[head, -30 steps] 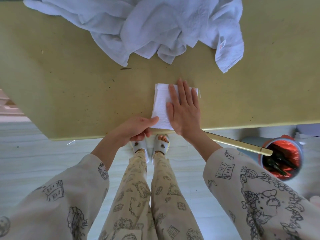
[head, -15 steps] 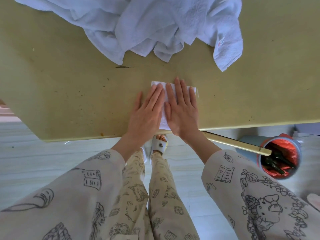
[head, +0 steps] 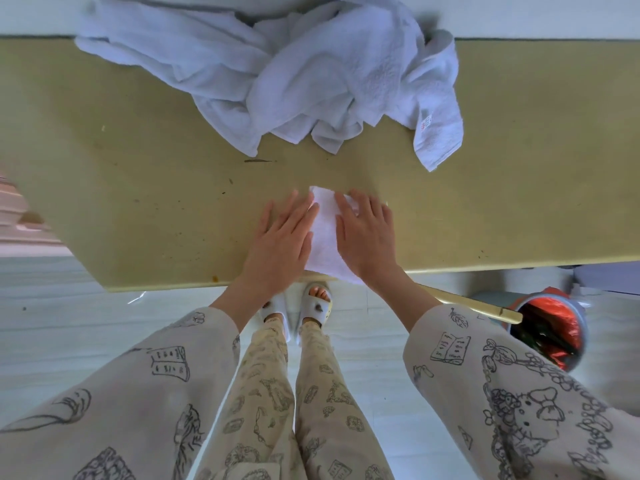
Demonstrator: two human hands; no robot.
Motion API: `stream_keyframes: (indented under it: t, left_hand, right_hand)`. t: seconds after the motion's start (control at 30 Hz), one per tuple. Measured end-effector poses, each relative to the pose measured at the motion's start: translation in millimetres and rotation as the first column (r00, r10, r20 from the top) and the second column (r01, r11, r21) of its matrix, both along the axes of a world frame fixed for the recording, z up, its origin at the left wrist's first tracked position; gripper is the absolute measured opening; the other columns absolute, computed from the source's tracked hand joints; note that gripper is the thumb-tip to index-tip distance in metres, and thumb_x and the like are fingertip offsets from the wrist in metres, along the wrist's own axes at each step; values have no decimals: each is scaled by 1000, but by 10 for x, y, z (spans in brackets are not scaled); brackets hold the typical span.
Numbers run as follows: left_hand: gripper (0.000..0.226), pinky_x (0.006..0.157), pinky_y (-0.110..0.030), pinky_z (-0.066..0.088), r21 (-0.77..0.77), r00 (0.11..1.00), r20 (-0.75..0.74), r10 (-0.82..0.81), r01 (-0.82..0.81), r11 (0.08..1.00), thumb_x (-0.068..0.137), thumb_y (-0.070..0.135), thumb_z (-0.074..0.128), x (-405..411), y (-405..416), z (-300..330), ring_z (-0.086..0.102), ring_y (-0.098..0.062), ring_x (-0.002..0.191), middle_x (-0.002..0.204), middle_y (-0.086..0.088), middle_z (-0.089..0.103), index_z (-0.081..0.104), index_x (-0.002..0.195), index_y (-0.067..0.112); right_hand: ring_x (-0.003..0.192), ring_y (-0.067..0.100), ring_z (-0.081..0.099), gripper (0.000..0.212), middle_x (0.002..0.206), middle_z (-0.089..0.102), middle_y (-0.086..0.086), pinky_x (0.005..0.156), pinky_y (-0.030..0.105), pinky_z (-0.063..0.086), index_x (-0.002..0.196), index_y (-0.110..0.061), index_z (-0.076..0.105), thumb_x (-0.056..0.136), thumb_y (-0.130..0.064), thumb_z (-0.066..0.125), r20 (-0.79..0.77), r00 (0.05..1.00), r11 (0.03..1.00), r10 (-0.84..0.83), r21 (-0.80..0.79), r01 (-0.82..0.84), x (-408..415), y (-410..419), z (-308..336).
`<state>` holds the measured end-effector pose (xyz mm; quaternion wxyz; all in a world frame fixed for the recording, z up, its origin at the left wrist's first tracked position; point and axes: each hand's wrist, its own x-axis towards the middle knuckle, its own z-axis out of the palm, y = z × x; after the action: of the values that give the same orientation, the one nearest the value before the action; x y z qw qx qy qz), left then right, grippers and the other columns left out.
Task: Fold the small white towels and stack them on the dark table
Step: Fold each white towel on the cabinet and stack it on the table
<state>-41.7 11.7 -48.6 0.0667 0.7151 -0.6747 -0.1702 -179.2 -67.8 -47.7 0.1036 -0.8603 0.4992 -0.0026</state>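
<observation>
Left hand (head: 280, 244) and right hand (head: 367, 237), fingers flat, press folded towel (head: 323, 237) at near bench (head: 138, 188) edge; unfolded towels (head: 294, 81) heaped behind.

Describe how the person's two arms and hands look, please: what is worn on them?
Both hands, left hand and right hand, are bare: no gloves, and no rings or watch that I can see. Each arm wears a loose cream sleeve printed with black line drawings, such as books and a cartoon cat with a bow. The forearms are uncovered.

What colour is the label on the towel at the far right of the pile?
White with red marks, on the towel's label; the head view shows it, too small to read.
</observation>
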Motion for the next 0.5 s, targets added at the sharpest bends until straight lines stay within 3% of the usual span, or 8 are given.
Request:
stream_keyframes:
  t: [0.07,0.13,0.27,0.33,0.43,0.5]
  left_hand:
    - [48,114,-47,16,-50,988,-69,135,-138,989,94,23,23,1,61,88,24,-26,140,143,-6,42,43,135,7]
    - [46,114,-44,15,-76,960,-127,252,-262,962,93,20,23,3,162,151,22,-26,141,139,-7,47,48,129,6]
    - [46,114,-38,10,-39,882,-198,427,-443,896,92,22,21,36,423,257,20,-27,141,133,-8,51,52,123,7]
    - [48,113,-38,12,-15,846,-213,488,-503,864,91,24,20,47,546,310,21,-29,140,129,-9,53,53,120,6]
    - [50,111,-44,24,-12,794,-263,547,-570,822,91,24,21,52,735,378,26,-38,137,124,-15,57,58,115,1]
    - [49,110,-45,26,-5,738,-298,605,-635,773,91,23,23,40,854,433,26,-37,137,123,-16,57,60,113,1]
  right_hand:
    - [96,31,58,32,107,61,9,82,42,44,113,-12,62,88,-25,46,18,997,996,-70,59,69,29,-41,95]
    - [108,29,50,32,115,54,8,88,39,37,118,-12,54,92,-30,51,-47,990,972,-131,191,138,57,-102,152]
    - [114,27,48,40,119,53,6,94,40,36,118,-8,48,89,-35,56,-98,960,836,-263,473,277,148,-195,228]
    - [104,27,54,33,108,57,7,86,38,41,105,-8,53,86,-34,59,-134,952,767,-276,566,302,201,-231,223]
    - [81,26,54,26,75,55,4,66,31,37,66,-12,47,82,-28,60,-169,955,703,-243,648,293,241,-214,266]
    - [87,29,55,21,77,57,6,66,29,37,71,-10,52,83,-26,57,-173,971,725,-166,646,239,247,-171,305]
